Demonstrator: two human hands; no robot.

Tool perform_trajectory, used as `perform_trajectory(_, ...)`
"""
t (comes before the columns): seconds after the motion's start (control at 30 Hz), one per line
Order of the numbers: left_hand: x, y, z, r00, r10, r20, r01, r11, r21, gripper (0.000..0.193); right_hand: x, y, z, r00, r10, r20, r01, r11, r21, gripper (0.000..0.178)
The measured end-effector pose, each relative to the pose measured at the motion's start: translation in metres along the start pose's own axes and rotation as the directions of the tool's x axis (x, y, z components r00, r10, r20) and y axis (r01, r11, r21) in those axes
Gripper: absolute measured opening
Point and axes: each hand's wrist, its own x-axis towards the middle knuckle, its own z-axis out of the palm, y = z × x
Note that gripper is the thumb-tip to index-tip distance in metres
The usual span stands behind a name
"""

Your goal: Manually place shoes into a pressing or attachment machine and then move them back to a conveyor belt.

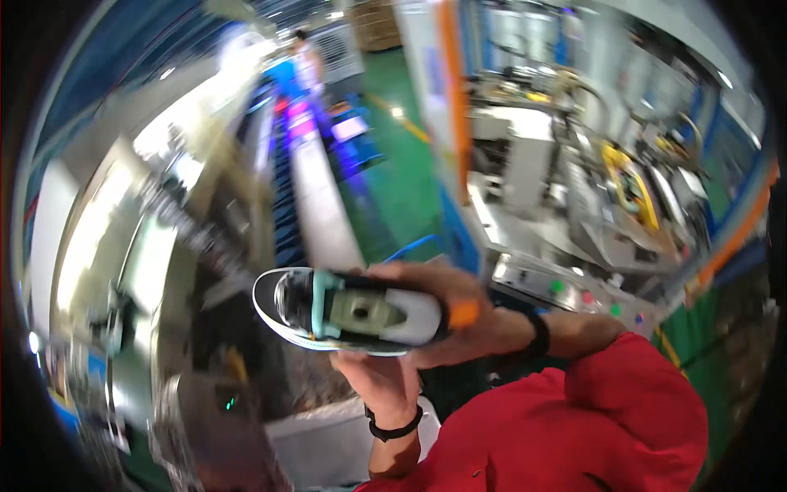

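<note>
A sneaker (422,316) with a white sole edge, a teal band and an orange heel lies level in front of me. An olive-green block, apparently a shoe last (354,313), fills its opening and has a dark hole on top. My right hand (455,287) wraps around the heel end and far side. Beneath the near side, my left hand (381,381) grips the shoe, its fingers partly hidden underneath. Each wrist wears a black band. Motion blurs some detail.
A long conveyor (324,197) runs away on the left, beside a blurred machine (213,426). On the right stands a machine with a button panel (566,289) and an orange post (453,98). A pale bin (320,447) sits below my hands. Another person (307,66) stands far off.
</note>
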Motion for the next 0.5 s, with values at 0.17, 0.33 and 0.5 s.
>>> perform_trajectory(0.17,0.007,-0.126,0.04,0.967,-0.253,0.017,0.25,0.963,0.099,0.055,-0.094,-0.031,-0.146,0.963,0.25,-0.097,-0.264,0.949,-0.171,0.094)
perform_trajectory(0.33,-0.016,-0.26,0.122,0.868,-0.469,0.165,0.303,0.762,0.572,0.033,-0.171,-0.03,-0.268,0.658,0.499,-0.565,-0.569,0.82,0.061,0.081)
perform_trajectory(0.5,-0.012,-0.412,0.168,0.585,-0.759,0.286,0.353,0.556,0.753,0.047,-0.268,-0.007,-0.38,0.305,0.312,-0.9,-0.655,0.755,0.04,0.065)
